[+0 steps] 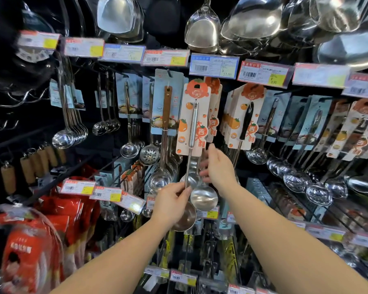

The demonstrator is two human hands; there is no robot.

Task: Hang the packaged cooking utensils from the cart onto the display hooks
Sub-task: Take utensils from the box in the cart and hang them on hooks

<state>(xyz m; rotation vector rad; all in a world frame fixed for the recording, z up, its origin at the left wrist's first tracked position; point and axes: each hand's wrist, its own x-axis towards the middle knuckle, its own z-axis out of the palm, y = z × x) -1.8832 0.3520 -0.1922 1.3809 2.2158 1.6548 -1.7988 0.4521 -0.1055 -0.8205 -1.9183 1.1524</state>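
Left hand (172,200): closed around the thin steel shaft of the carded ladle (192,132), gripping low down, just above its bowl.
Carded ladle: hangs upright in front of the display; its orange-and-white backing card sits near the top of the handle, level with the hooks, and its bowl is partly hidden behind the left hand.
Right hand (218,166): fingers loosely spread, holding nothing firmly; the fingertips lie beside the ladle's shaft just under the card, and whether they touch it is blurred.
Second ladle bowl (204,197): shiny, just right of the left hand, below the right hand.
Count: two bare forearms, two hands; one ladle held; many more carded ladles and skimmers hang in rows either side, too many and too overlapped to number.
Price tags (214,65): a strip of them runs across above the hooks.
Setting: dark shop display wall (94,149); red packets (72,209) lower left, large steel scoops (202,28) above.
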